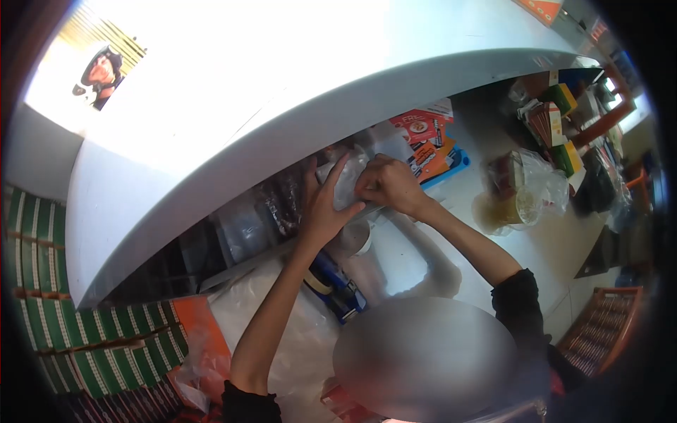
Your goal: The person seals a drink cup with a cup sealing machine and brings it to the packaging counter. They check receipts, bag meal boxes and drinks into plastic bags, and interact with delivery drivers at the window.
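My left hand (pixel 328 204) is spread, with fingers and thumb apart, over the edge of a pale plastic item (pixel 347 175) under the counter's overhang. My right hand (pixel 388 185) is closed in a pinch at the right side of that plastic; what lies between its fingertips is too small to make out. Just below both hands stands a white cup (pixel 355 237). Clear plastic packages (pixel 243 229) fill a divided tray to the left of my left hand. Blue-and-black tape dispenser (pixel 342 292) lies below the cup.
A white counter (pixel 317 106) overhangs the work area. Orange and red cards (pixel 430 151) lie in a blue tray (pixel 451 171) at the right. Farther right are a bagged container (pixel 518 190) and small boxes (pixel 546 127). Green boxes (pixel 99 317) stack at lower left.
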Demonstrator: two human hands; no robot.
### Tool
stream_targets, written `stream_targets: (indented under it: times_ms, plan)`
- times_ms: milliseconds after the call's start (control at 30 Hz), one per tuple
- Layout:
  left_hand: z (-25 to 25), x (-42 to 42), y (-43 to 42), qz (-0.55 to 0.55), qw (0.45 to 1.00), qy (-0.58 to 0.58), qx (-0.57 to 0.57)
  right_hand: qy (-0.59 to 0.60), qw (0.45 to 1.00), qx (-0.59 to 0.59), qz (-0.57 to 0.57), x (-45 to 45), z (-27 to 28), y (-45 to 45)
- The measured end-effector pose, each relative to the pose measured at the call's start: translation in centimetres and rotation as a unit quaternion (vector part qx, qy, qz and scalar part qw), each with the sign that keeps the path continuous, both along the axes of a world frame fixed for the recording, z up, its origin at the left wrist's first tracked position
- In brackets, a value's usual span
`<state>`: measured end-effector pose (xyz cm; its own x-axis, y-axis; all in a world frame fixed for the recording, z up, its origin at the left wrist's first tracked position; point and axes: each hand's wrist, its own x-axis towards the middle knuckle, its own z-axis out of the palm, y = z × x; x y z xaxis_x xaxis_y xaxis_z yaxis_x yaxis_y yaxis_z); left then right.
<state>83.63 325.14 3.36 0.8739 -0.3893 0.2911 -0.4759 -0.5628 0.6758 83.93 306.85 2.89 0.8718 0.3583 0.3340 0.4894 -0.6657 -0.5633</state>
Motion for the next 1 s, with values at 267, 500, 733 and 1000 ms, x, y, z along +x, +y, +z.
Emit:
stream_targets:
  times_ms: [267,500,733,1000]
  plan:
    - [-3.0,0.3,0.7,0.05,0.971,-0.151,0.178,0.08,0.93,0.348,0.084,-1.4,2.6,-3.1]
    - [12.0,-12.7,6.6,-0.041,0.996,0.076,0.012,0.158,0.658,0.713,0.184,-16.0,11.5,-7.3]
    - [18.1,-40.4,7.4,0.408,0.849,0.112,0.316,0.205,0.698,0.642,0.243,-33.0,12.7,9.5]
    - [10.5,-48.6,13.5,0.305,0.934,0.177,-0.059,0.211,0.963,0.029,0.163,-39.6,3.2,13.9]
